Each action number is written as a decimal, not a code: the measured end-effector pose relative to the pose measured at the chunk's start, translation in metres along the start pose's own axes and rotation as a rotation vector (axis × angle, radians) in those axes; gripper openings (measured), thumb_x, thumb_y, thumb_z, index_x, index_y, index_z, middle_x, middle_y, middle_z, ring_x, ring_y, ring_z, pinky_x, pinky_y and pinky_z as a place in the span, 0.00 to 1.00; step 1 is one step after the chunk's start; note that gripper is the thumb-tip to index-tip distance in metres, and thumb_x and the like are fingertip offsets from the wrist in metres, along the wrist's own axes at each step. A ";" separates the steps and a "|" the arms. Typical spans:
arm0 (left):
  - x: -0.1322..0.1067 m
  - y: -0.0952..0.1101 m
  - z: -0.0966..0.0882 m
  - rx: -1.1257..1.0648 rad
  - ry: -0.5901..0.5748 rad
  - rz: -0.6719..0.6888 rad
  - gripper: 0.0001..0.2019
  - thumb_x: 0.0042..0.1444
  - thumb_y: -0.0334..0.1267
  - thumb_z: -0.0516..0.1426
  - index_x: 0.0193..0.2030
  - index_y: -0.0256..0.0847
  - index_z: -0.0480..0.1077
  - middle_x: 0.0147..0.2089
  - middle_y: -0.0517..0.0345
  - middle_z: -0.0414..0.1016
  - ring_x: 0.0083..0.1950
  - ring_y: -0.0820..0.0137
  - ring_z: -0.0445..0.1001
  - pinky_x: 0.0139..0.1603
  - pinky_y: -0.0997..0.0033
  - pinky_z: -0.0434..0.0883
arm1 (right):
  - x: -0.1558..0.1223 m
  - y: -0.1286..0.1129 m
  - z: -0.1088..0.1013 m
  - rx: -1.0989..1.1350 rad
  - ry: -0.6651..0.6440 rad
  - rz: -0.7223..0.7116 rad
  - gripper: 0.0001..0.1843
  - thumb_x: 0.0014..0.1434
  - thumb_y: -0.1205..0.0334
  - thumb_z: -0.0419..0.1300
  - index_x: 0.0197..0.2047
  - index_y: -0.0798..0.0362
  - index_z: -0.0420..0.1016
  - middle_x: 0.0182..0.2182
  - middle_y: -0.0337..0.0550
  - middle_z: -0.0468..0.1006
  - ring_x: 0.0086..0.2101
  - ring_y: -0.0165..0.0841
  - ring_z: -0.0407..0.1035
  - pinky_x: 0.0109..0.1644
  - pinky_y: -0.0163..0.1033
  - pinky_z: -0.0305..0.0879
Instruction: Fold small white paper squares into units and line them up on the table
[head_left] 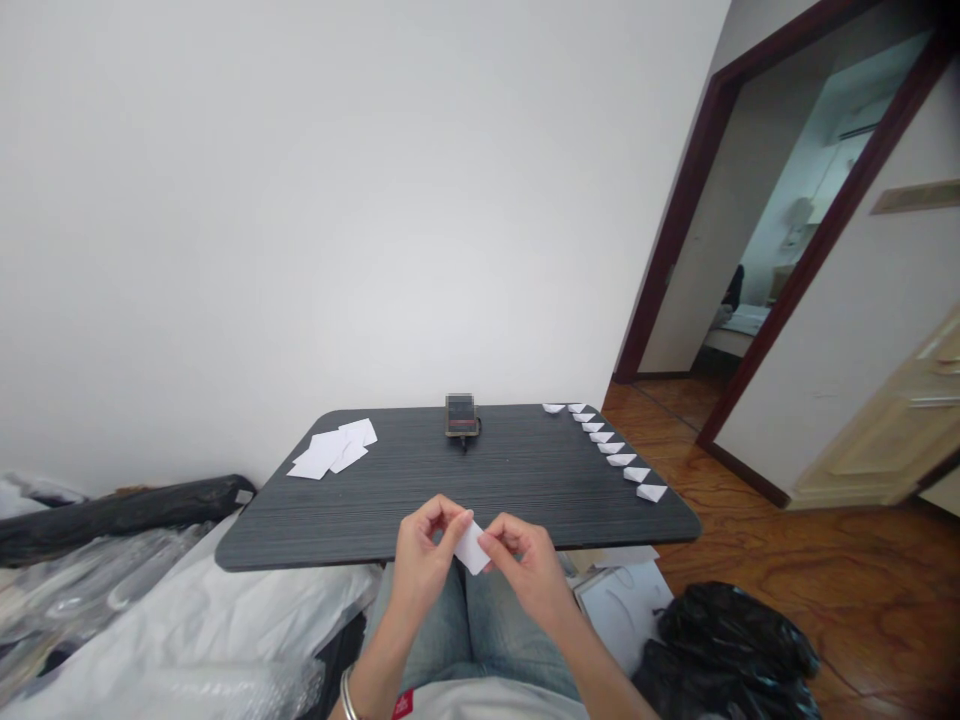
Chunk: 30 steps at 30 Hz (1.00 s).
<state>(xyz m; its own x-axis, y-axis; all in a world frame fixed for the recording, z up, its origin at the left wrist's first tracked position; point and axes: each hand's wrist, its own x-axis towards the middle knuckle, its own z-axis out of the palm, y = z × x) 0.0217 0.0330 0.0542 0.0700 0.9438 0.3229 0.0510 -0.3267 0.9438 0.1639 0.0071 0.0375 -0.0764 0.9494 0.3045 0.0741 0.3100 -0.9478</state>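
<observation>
Left hand [431,550] and right hand [523,560], fingers pinching one small white paper [472,548] between them, just off the table's [420,470] near edge, above the lap. Loose sheets [330,450] overlap at table's left. Phone [460,416] at far middle, by the wall [375,200]. Folded pieces [620,460] line the right edge, one more beside the far end.

Tabletop [517,480] passable between phone [460,416] and folded papers [620,460].
</observation>
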 end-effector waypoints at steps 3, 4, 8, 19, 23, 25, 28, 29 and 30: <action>0.003 -0.001 -0.007 -0.012 0.086 0.002 0.11 0.49 0.42 0.58 0.25 0.36 0.71 0.21 0.61 0.68 0.24 0.72 0.66 0.27 0.76 0.63 | -0.001 0.001 -0.001 0.010 0.069 0.012 0.15 0.57 0.55 0.57 0.22 0.55 0.68 0.18 0.37 0.72 0.22 0.30 0.66 0.27 0.32 0.60; 0.004 -0.001 -0.010 -0.022 0.126 0.003 0.10 0.50 0.42 0.58 0.27 0.36 0.72 0.21 0.61 0.69 0.25 0.72 0.66 0.27 0.76 0.63 | -0.001 0.002 -0.002 0.029 0.095 0.011 0.15 0.56 0.55 0.57 0.22 0.55 0.68 0.18 0.37 0.71 0.21 0.30 0.66 0.26 0.32 0.60; 0.004 -0.001 -0.013 -0.002 0.077 0.028 0.09 0.49 0.41 0.59 0.32 0.36 0.74 0.26 0.58 0.72 0.29 0.71 0.68 0.31 0.75 0.65 | -0.003 0.002 -0.002 0.104 0.142 0.003 0.15 0.56 0.55 0.58 0.23 0.54 0.67 0.17 0.36 0.70 0.21 0.29 0.65 0.26 0.32 0.59; -0.005 0.000 0.000 0.179 -0.138 0.063 0.10 0.51 0.39 0.59 0.23 0.35 0.73 0.21 0.59 0.69 0.25 0.72 0.65 0.29 0.75 0.62 | -0.001 0.005 0.000 0.005 0.245 -0.122 0.11 0.58 0.58 0.56 0.26 0.54 0.68 0.22 0.36 0.68 0.26 0.30 0.63 0.30 0.34 0.58; -0.005 0.003 -0.001 0.213 -0.141 0.096 0.10 0.50 0.38 0.60 0.22 0.35 0.74 0.21 0.59 0.70 0.25 0.72 0.65 0.28 0.76 0.62 | 0.000 0.003 -0.001 0.007 0.228 -0.159 0.11 0.58 0.58 0.56 0.27 0.54 0.68 0.23 0.37 0.67 0.26 0.30 0.63 0.31 0.34 0.59; -0.005 0.005 0.000 0.222 -0.148 0.109 0.10 0.50 0.38 0.60 0.22 0.35 0.74 0.21 0.58 0.71 0.25 0.72 0.66 0.29 0.75 0.62 | -0.001 0.003 -0.001 0.013 0.228 -0.164 0.10 0.58 0.59 0.55 0.27 0.54 0.69 0.24 0.37 0.67 0.27 0.30 0.63 0.31 0.34 0.59; -0.006 0.007 0.000 0.242 -0.152 0.124 0.10 0.50 0.37 0.60 0.22 0.35 0.75 0.22 0.58 0.72 0.25 0.72 0.66 0.29 0.75 0.62 | -0.001 0.005 -0.002 0.013 0.229 -0.182 0.10 0.58 0.59 0.55 0.28 0.53 0.69 0.24 0.37 0.67 0.27 0.30 0.62 0.31 0.34 0.58; -0.006 0.007 0.000 0.248 -0.154 0.132 0.09 0.50 0.37 0.60 0.22 0.36 0.75 0.22 0.58 0.72 0.25 0.72 0.66 0.29 0.75 0.62 | -0.001 0.005 -0.002 0.015 0.228 -0.190 0.10 0.58 0.59 0.55 0.27 0.53 0.68 0.24 0.37 0.66 0.27 0.30 0.62 0.31 0.34 0.57; -0.007 0.008 0.001 0.253 -0.155 0.142 0.09 0.50 0.36 0.60 0.23 0.36 0.75 0.22 0.58 0.72 0.26 0.72 0.66 0.29 0.75 0.62 | -0.001 0.006 -0.002 0.021 0.229 -0.195 0.10 0.58 0.59 0.55 0.27 0.53 0.68 0.24 0.37 0.66 0.27 0.30 0.61 0.31 0.34 0.57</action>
<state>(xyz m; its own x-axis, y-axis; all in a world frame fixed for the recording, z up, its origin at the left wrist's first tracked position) 0.0222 0.0240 0.0597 0.2436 0.8757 0.4170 0.2742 -0.4746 0.8364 0.1665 0.0083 0.0315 0.1390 0.8596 0.4918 0.0595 0.4884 -0.8706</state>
